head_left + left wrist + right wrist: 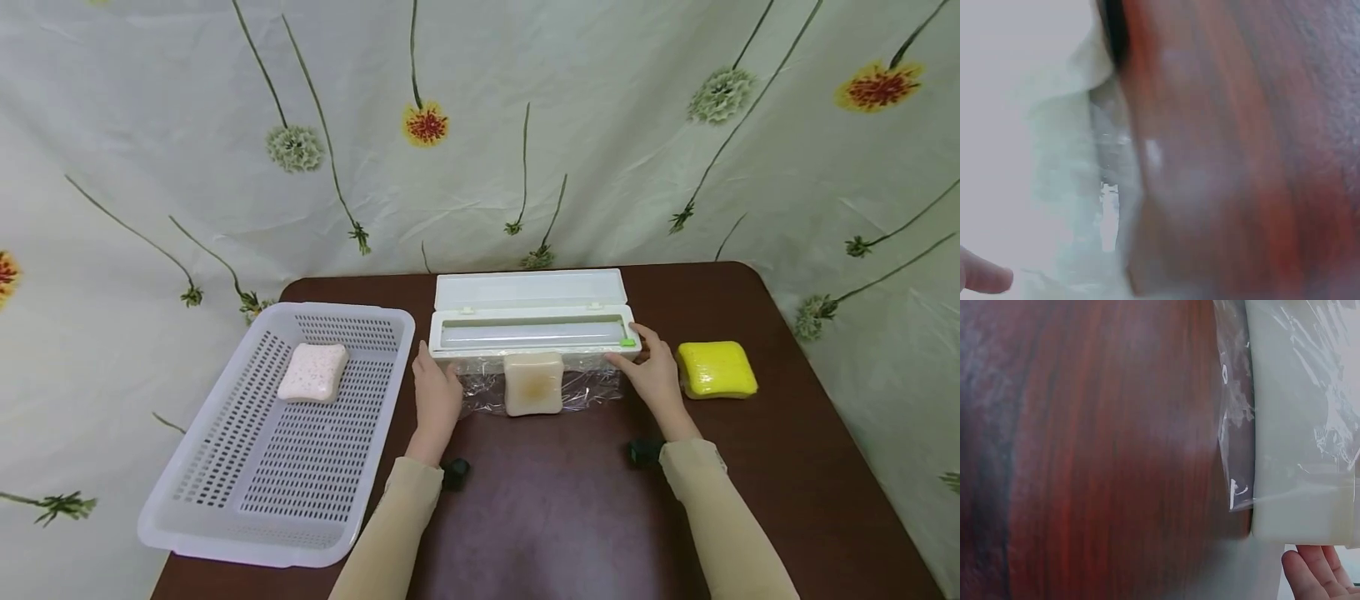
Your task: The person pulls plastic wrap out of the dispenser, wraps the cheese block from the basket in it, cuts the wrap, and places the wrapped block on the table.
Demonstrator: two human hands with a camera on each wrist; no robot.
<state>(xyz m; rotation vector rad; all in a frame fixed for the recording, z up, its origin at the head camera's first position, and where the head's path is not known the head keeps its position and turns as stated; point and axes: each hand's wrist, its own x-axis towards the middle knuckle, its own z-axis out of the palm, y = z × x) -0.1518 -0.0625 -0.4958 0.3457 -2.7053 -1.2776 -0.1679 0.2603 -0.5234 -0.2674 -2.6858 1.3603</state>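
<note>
A white cling film dispenser [536, 333] stands at the table's back edge, its lid tipped back and a film roll inside. My left hand [437, 400] holds its left end; my right hand [654, 377] grips the right end, thumb at the front near a green slider [627, 342]. Clear film [1238, 419] hangs from the front and lies on the tabletop. On or against this film sits a cream, bread-slice-shaped block [533, 385] with a brownish middle. The left wrist view is blurred, with only a fingertip [988, 275] of that hand showing.
At the left, a white perforated basket [300, 467] holds a pale speckled square block [313, 372]. A yellow block [716, 369], glossy as if wrapped, lies right of my right hand. Behind the dark wooden table [555, 500] hangs a flowered cloth [480, 192].
</note>
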